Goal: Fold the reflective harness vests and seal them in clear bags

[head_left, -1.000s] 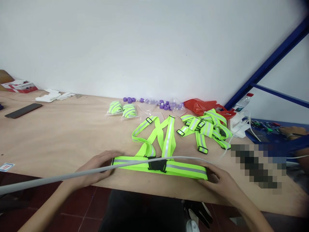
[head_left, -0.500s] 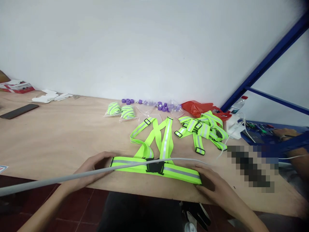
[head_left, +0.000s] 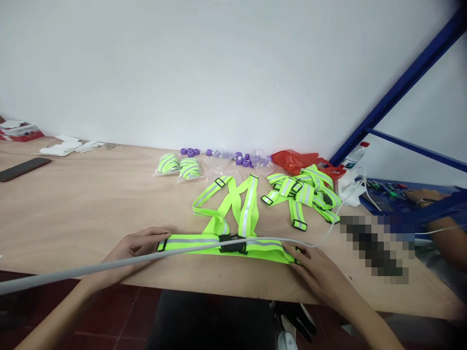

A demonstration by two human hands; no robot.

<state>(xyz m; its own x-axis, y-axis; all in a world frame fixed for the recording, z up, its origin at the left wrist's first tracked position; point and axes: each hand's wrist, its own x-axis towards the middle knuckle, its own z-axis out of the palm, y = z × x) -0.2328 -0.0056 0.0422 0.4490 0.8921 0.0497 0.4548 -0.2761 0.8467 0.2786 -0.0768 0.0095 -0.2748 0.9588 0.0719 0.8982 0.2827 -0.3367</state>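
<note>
A neon-yellow reflective vest (head_left: 197, 241) of elastic straps with grey stripes lies on the table in front of me. Its waist strap runs crosswise, and a black buckle (head_left: 232, 244) sits at the middle. My left hand (head_left: 132, 250) pinches the strap's left end beside a black slider; a grey cable passes in front and partly hides the fingers. At the right end, my right hand (head_left: 310, 265) has thumb and fingers closed on the strap near another slider. The shoulder straps spread away from me, crossing each other towards the back.
A tangle of similar vests (head_left: 304, 192) lies right of centre, before a red plastic bag (head_left: 295, 161). Two bagged vests (head_left: 189, 168) and purple rolls (head_left: 243, 160) are near the wall. The cable (head_left: 109, 266) stretches across my view. A phone (head_left: 24, 168) lies left; another person's arm (head_left: 445, 233) is at right.
My right hand has moved its fingers over the strap's right end, which is drawn up slightly and now bunches there. My left hand stays at the left end. The view has shifted slightly.
</note>
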